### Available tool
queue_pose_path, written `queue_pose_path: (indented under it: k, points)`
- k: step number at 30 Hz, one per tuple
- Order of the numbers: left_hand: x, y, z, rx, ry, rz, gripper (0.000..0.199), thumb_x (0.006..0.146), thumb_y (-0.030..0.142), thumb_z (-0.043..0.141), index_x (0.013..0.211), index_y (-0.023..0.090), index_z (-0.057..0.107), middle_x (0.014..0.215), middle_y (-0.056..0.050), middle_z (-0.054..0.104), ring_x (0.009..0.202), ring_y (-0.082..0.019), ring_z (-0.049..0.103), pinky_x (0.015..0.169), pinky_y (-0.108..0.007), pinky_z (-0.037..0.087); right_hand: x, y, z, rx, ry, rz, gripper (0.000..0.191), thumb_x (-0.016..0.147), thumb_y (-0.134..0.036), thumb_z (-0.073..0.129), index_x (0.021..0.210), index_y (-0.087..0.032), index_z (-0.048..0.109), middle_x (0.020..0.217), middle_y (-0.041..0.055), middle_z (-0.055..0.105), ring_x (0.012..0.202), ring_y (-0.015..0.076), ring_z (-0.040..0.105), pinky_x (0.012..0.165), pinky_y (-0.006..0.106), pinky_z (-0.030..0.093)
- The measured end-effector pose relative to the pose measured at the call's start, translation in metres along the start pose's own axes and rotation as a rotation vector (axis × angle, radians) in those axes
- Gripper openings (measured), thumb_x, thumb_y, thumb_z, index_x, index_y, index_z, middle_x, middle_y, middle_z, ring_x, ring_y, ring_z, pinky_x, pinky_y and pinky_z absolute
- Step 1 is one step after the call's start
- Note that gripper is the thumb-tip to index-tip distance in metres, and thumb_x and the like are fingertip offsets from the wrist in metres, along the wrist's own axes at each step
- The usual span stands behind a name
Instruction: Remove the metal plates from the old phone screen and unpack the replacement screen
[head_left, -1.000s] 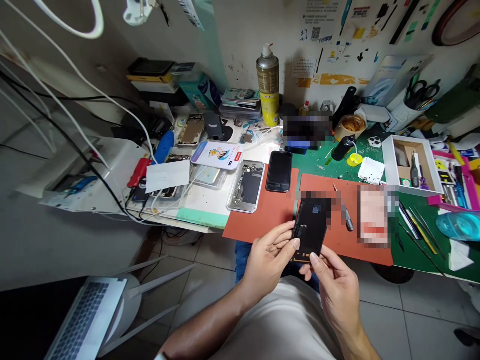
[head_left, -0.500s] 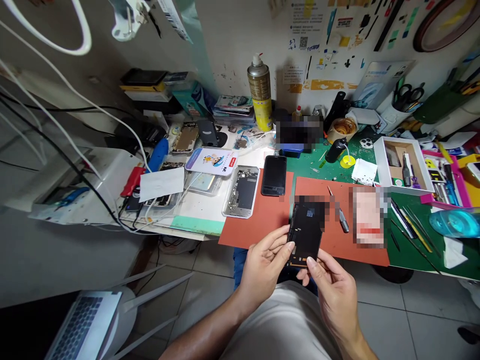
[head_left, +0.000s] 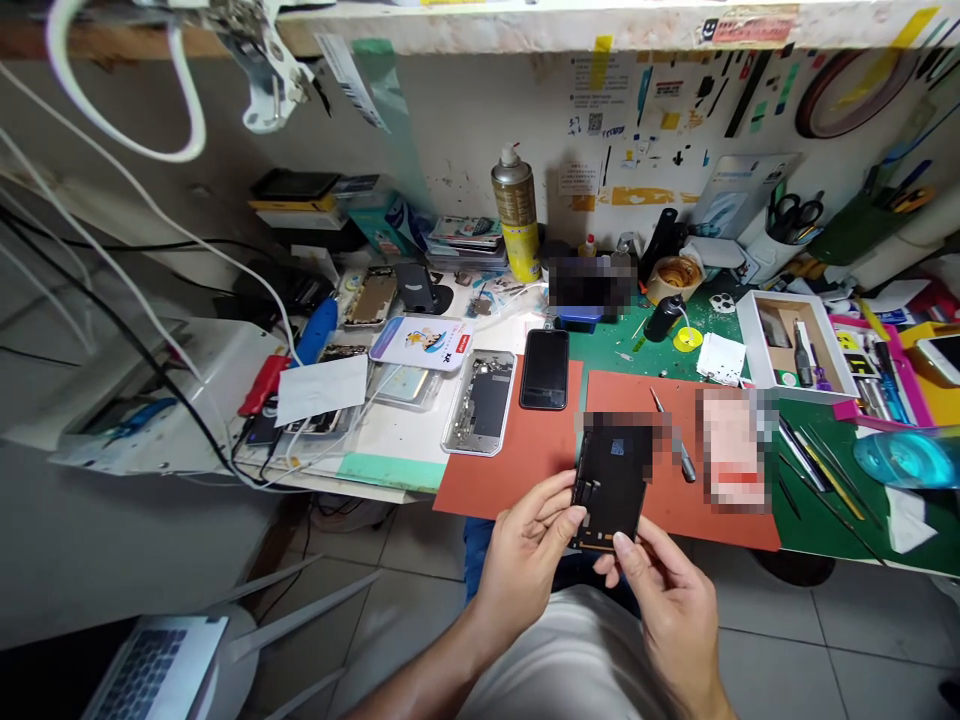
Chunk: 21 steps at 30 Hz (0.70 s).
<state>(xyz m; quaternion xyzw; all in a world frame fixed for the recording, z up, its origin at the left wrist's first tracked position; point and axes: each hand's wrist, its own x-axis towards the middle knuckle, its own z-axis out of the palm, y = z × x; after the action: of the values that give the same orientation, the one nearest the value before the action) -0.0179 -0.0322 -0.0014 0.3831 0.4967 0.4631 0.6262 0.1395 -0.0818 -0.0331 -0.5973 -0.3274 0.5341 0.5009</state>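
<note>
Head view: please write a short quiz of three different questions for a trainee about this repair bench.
1. True or false: both hands hold the black phone panel.
2. Which mat lies under the black phone: A green, B orange, C white?
3. Fill in: the spray can stands against the ____.

Key: 1 true, left hand and right hand both grip it. 2 B, the orange mat. 3 wall.

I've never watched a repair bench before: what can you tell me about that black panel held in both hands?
The black panel is a flat, thin rectangle with a small blue mark near the top and orange edging below. The left hand grips its left edge, the right hand its bottom corner. It hangs above the front edge of the red mat; its top is blurred.
</note>
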Motion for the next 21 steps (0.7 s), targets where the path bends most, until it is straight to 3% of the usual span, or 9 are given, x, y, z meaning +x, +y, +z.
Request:
queue_pose_path:
  k: [5,12,17,19,21]
  points:
    - [0.000,0.001,-0.001,-0.004,0.008,0.004,0.041,0.095,0.046,0.077,0.126,0.019,0.075,0.118,-0.012,0.083,0.106,-0.027,0.081,0.092,-0.033,0.066,-0.003,-0.002,0.002,0.000,0.042,0.009,0.039,0.093,-0.046,0.077,0.121,-0.019,0.079,0.074,0.0038,0.075,0.065,0.0160,0.067,0.068,0.028,0.059]
    - [0.002,0.001,-0.003,-0.005,0.031,-0.029,0.050,0.089,0.051,0.082,0.125,0.017,0.076,0.115,-0.014,0.083,0.102,-0.029,0.081,0.093,-0.037,0.067,0.001,0.001,0.003,0.027,-0.018,0.001,0.041,0.094,-0.048,0.076,0.122,-0.017,0.078,0.074,0.0053,0.075,0.064,0.0171,0.067,0.066,0.029,0.058]
    - [0.014,0.003,-0.017,0.047,0.035,-0.138,0.059,0.079,0.056,0.089,0.124,0.020,0.079,0.107,-0.012,0.085,0.094,-0.028,0.082,0.090,-0.036,0.068,0.014,-0.018,-0.004,0.074,-0.232,0.080,0.044,0.095,-0.057,0.072,0.097,-0.014,0.078,0.059,0.0042,0.069,0.049,0.0116,0.058,0.050,0.022,0.044]
    - [0.020,0.002,-0.023,0.075,0.075,-0.137,0.066,0.075,0.060,0.090,0.126,0.020,0.077,0.099,-0.010,0.084,0.080,-0.025,0.081,0.078,-0.033,0.069,0.029,-0.037,-0.014,0.149,-0.209,0.093,0.046,0.093,-0.059,0.075,0.087,-0.013,0.076,0.055,0.0033,0.066,0.043,0.0099,0.054,0.044,0.021,0.038]
    - [0.022,0.000,-0.028,0.102,0.139,-0.126,0.070,0.077,0.065,0.086,0.129,0.020,0.075,0.075,-0.004,0.079,0.050,-0.018,0.070,0.050,-0.026,0.062,0.056,-0.061,-0.031,0.207,-0.076,0.037,0.045,0.088,-0.057,0.080,0.079,-0.014,0.072,0.056,0.0035,0.066,0.042,0.0098,0.054,0.042,0.020,0.037]
